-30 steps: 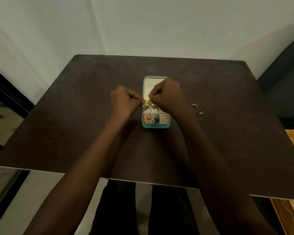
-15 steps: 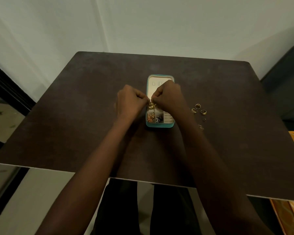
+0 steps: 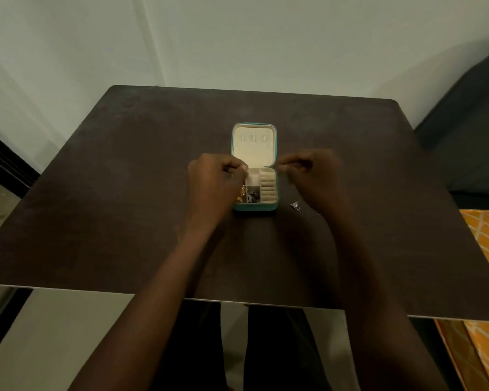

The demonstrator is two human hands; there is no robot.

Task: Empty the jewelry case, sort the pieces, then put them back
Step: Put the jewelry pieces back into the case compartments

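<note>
Open jewelry case flanked by two curled hands on a dark table.

The teal case is set mid-table, lid back. Gold pieces are pinched by the left hand over its left compartments. The right hand is blurred; fingers curled, contents cannot be told. A small triangular piece lies beside it.

Teal jewelry case open on dark table. Left hand curled over case's left edge, gold piece below fingers. Right hand pinched beside case, blurred. Small silver piece on table.
</note>
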